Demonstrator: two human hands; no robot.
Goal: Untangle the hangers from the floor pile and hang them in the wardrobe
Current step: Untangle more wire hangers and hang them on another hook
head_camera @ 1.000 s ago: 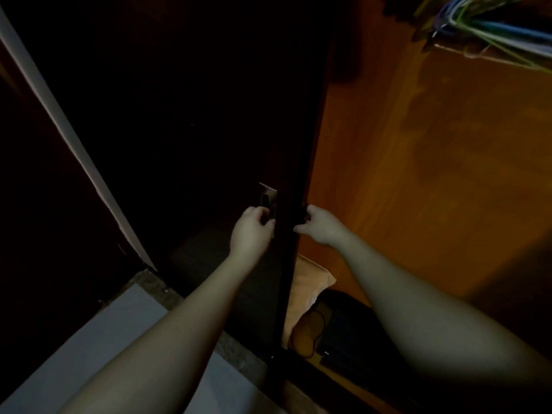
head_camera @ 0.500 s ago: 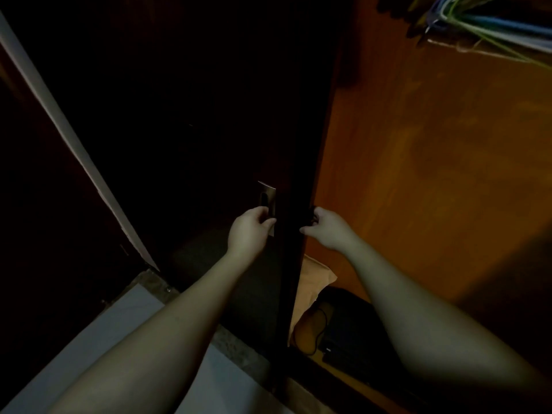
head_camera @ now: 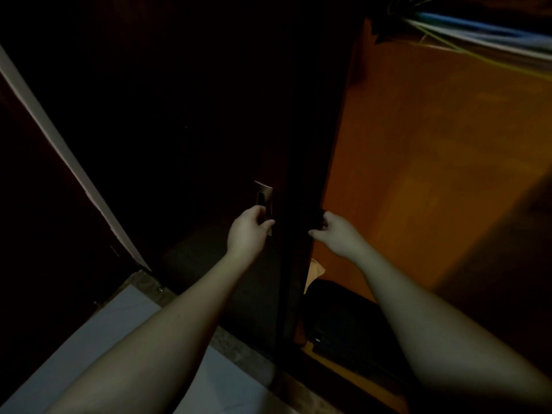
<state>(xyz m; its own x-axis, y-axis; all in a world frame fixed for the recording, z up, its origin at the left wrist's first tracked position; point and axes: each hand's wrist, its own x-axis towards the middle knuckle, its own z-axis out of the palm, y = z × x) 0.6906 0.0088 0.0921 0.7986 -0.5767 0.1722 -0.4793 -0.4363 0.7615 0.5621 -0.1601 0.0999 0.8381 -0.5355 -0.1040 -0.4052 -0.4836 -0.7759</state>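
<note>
Several coloured hangers hang blurred at the top right, inside the wardrobe with the orange back panel. The dark wardrobe door stands on edge in the middle of the view. My left hand grips the metal handle on the door's outer face. My right hand curls its fingers round the door's edge from the inner side. No floor pile of hangers is in view.
A black bag and a beige item lie on the wardrobe bottom behind the door. Pale floor tiles are at the lower left. A light strip runs diagonally along the dark left side.
The door edge has shifted slightly right, covering more of the beige item. Both hands stay on the door. The hangers have slid toward the top right corner of the view.
</note>
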